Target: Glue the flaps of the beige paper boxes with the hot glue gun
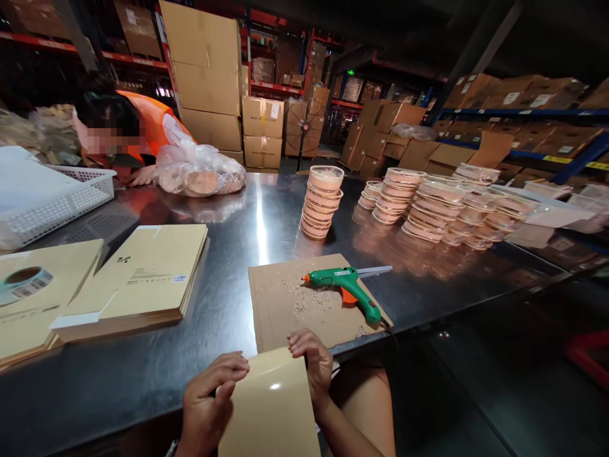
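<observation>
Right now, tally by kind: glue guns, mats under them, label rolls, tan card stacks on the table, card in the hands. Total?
Green glue gun: 1
Cardboard mat: 1
Label roll: 1
Tan card stacks: 2
Held tan card: 1
Total: 6

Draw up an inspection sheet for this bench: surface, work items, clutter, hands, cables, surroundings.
Surface: shiny metal table.
Work items: tan card in both hands; green glue gun lying on cardboard; stacked round containers behind.
Clutter: pale debris on the cardboard; tape roll on the leftmost tan stack.
Hands: left hand and right hand hold the card's upper corners.
Cables: dark cord at the glue gun's grip; far end unclear.
Surroundings: co-worker across the table, cartons, fan.
</observation>
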The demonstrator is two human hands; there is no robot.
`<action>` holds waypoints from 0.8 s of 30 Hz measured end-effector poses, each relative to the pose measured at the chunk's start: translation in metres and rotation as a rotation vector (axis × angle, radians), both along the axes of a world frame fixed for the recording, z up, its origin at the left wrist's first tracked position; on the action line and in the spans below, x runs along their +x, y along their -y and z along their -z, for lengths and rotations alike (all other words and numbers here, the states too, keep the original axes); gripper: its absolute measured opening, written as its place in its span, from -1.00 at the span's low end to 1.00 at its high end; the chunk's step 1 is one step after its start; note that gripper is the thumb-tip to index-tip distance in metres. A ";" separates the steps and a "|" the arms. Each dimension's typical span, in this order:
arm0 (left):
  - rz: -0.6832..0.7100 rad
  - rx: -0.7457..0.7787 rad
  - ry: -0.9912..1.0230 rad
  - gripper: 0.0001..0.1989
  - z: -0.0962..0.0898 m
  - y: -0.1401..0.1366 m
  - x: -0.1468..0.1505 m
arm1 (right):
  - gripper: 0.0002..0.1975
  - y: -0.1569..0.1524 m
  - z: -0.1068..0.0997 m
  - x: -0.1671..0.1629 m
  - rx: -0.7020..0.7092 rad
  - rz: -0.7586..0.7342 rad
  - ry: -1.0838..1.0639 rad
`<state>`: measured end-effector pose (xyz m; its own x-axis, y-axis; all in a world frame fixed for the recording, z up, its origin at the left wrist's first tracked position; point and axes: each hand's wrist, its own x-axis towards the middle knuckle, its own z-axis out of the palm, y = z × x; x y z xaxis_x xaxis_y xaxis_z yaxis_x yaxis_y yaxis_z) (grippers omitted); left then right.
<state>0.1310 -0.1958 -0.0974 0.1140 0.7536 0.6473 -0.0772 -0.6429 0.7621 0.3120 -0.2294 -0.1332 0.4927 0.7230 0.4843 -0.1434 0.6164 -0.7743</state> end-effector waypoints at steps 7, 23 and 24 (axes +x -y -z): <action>0.087 -0.028 -0.174 -0.73 0.020 -0.003 -0.015 | -0.54 -0.005 -0.002 -0.001 -0.011 0.040 0.001; 0.152 -0.071 -0.210 -0.73 0.010 -0.003 -0.013 | -0.45 -0.003 0.000 -0.003 -0.099 0.056 0.076; 0.150 -0.132 -0.227 -0.72 0.011 -0.001 -0.013 | -0.44 -0.002 0.000 -0.004 -0.105 0.059 0.099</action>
